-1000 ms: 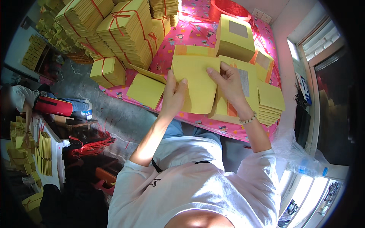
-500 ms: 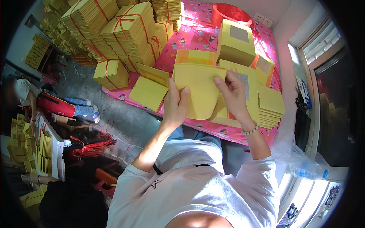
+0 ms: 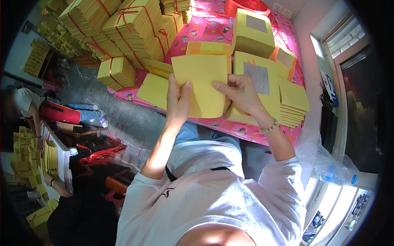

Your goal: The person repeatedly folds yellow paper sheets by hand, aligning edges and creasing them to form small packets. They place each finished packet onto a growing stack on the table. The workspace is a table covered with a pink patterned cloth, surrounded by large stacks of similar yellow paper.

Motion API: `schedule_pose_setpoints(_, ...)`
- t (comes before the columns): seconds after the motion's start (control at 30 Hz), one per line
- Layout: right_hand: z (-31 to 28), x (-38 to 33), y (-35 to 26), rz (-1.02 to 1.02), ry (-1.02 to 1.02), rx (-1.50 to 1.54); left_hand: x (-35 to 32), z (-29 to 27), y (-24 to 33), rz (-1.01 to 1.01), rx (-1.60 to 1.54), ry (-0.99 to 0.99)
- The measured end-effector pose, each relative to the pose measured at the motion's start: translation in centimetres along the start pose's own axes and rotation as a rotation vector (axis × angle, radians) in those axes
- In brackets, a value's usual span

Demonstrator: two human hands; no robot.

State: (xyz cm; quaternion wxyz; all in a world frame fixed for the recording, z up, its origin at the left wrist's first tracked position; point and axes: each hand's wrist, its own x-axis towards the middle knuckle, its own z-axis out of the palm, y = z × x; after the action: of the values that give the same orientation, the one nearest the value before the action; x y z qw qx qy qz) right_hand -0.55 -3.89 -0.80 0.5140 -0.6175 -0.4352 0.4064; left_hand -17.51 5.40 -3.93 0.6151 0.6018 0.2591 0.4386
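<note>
A yellow paper envelope is held up in front of me, above the table's near edge. My left hand grips its left side, thumb on the face and fingers behind. My right hand, a beaded bracelet at the wrist, pinches the right edge between thumb and bent fingers. Just right of the envelope lies a stack with a grey rectangle on top. Behind it stands a taller yellow stack. Flat yellow envelopes rest left of my left hand, and a fanned pile lies at the right.
A pink patterned cloth covers the table. Bundles tied with red ribbon rise at the back left, and a red tub sits at the far edge. Co-workers are at the left, near red strands. A plastic bottle is at the right.
Both hands have shifted left with the envelope, which now shows a flatter, straighter face. The table and stacks sit slightly higher in view. A co-worker's arm at lower left has moved.
</note>
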Motion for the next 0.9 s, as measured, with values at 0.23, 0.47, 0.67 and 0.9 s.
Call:
schedule_pose_setpoints(0.23, 0.4, -0.4, -0.9, 0.026, -0.094, -0.022, -0.3, -0.4, 0.6, 0.032, 0.009, 0.054)
schedule_pose_setpoints(0.47, 0.6, -0.9, -0.3, 0.074, -0.186, -0.075, -0.3, -0.4, 1.7, 0.068, -0.041, 0.13)
schedule_pose_setpoints(0.67, 1.0, -1.0, 0.0, 0.107, -0.144, -0.145, -0.6, -0.7, 1.8, 0.09, 0.046, 0.153)
schedule_pose_setpoints(0.9, 1.2, -1.2, 1.5, 0.02, -0.172, -0.119, -1.2, -1.3, 0.8, 0.069, -0.054, 0.22)
